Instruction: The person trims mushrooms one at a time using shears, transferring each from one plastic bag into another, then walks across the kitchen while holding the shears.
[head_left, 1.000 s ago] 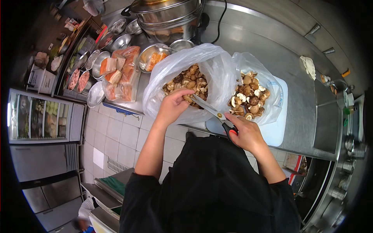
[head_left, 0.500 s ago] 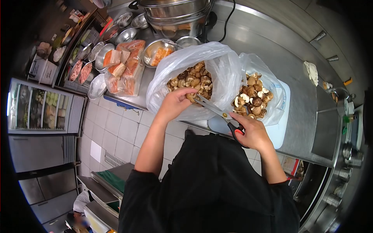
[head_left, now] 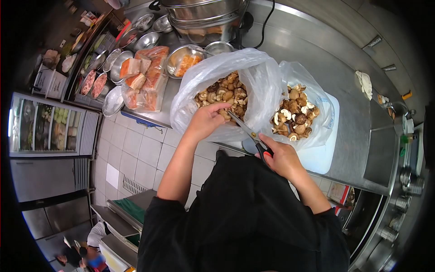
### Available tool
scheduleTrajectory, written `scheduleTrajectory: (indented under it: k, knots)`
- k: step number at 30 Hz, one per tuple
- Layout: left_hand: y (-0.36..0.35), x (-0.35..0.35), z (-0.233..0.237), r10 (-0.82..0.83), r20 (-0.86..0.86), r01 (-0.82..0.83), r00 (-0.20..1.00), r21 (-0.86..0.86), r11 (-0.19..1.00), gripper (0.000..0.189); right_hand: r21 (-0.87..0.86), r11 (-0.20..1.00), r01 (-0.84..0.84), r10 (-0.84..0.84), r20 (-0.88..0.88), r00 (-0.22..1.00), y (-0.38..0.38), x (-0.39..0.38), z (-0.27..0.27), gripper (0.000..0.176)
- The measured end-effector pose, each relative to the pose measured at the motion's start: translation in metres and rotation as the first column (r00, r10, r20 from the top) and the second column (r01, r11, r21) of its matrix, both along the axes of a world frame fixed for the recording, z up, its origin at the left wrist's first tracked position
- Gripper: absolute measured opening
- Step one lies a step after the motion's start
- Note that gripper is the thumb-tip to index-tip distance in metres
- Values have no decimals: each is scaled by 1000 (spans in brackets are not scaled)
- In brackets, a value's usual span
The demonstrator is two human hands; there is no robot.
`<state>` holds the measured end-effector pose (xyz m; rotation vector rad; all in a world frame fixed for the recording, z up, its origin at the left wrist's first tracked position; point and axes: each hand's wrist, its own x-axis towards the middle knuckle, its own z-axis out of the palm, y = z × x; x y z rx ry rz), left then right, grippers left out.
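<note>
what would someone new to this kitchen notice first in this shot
Probably the large, translucent white plastic bag of brown mushrooms at the centre, with the left hand at its opening and the right hand holding metal scissors with black-and-red handles. Just right of it sits a smaller clear plastic bag of brown-and-cream mushrooms. Further left, orange-and-white blocks in clear plastic stand out.

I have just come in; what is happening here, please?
A person's right hand holds silver-bladed scissors with black-and-red handles, blades reaching over a large translucent plastic bag of brown mushrooms. The left hand seems to pinch one brown mushroom beside the blade tips. To the right, a smaller translucent plastic bag with more brown mushrooms lies on a white board.
</note>
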<state>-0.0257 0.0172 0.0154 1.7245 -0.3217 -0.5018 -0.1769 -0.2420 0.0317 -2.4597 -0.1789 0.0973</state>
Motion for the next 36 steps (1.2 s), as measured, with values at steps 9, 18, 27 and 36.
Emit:
scheduleTrajectory:
  k: [9, 18, 27, 36]
  knots:
    - [-1, 9, -6, 125, -127, -141, 984, -130, 981, 50, 532, 746, 400, 23, -621, 783, -17, 11, 15, 57]
    - [-4, 6, 7, 43, -16, -44, 999, -57, 997, 45, 461, 869, 180, 70, -475, 877, -23, 3, 4, 65]
    - [-12, -2, 20, -30, -20, 29, 999, -73, 997, 51, 594, 771, 229, 154, -523, 838, -16, 8, 0, 61]
    - [-11, 0, 14, 11, -60, -22, 998, -176, 984, 37, 570, 773, 279, 108, -552, 827, -16, 5, 10, 56]
